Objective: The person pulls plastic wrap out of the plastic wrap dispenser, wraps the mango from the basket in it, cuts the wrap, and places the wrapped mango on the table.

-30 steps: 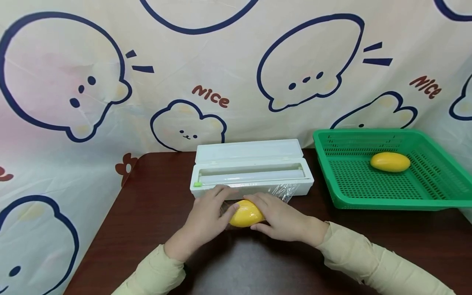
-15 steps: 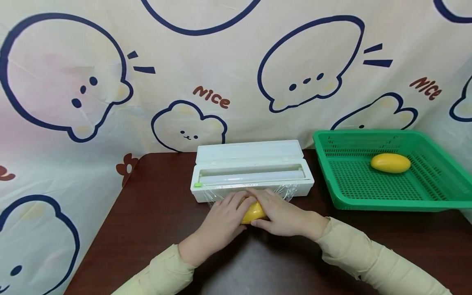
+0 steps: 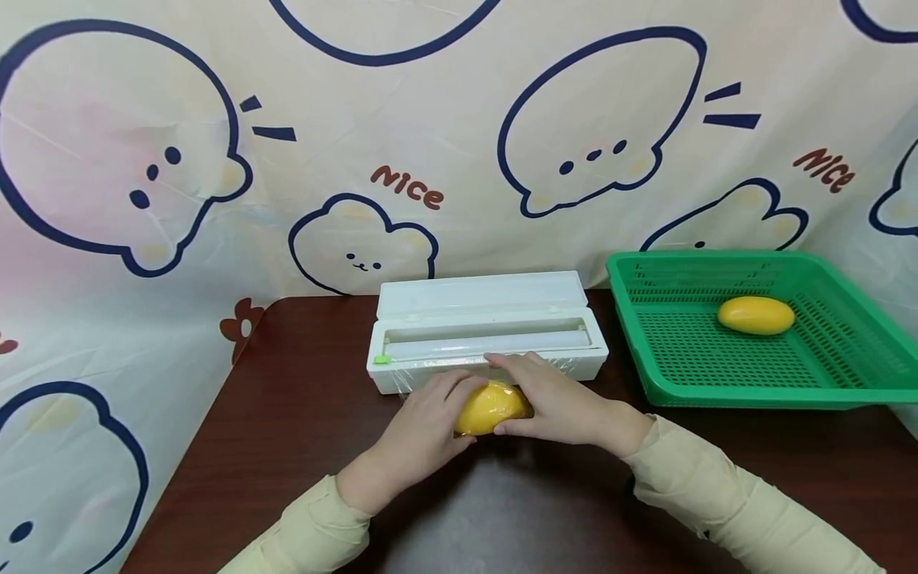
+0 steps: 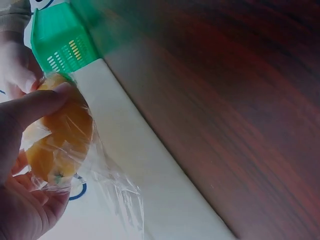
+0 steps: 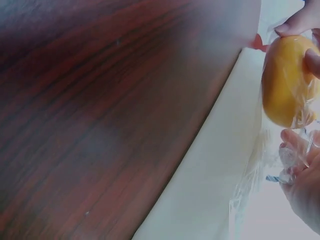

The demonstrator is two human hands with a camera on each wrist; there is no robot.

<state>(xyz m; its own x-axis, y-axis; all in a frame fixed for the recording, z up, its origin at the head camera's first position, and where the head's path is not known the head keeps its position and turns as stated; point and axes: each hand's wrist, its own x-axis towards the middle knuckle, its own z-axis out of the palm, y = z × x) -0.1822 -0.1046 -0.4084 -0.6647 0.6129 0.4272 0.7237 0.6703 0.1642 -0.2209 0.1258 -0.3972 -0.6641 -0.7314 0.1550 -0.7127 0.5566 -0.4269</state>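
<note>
A yellow mango (image 3: 491, 408) partly wrapped in clear cling film (image 4: 107, 175) is held up in front of a white cling film dispenser (image 3: 489, 343). My left hand (image 3: 423, 422) grips the mango's left end, its thumb lying along the fruit in the left wrist view. At the right end is my right hand (image 3: 566, 406), thumb low by the mango and index finger reaching toward the dispenser's front edge. In the right wrist view, gathered film sits between the right hand's thumb and fingers. Film stretches from the mango to the dispenser.
The dispenser's lid (image 3: 482, 295) stands raised over the film roll (image 3: 488, 344). A green basket (image 3: 760, 396) at the right holds another mango (image 3: 756, 316). A printed cloth (image 3: 344, 119) hangs behind the dark wooden table (image 3: 287, 383).
My left hand has moved right and wraps farther round the mango. The right hand's fingers have lifted off its top toward the dispenser, showing more of the fruit. The basket stays put.
</note>
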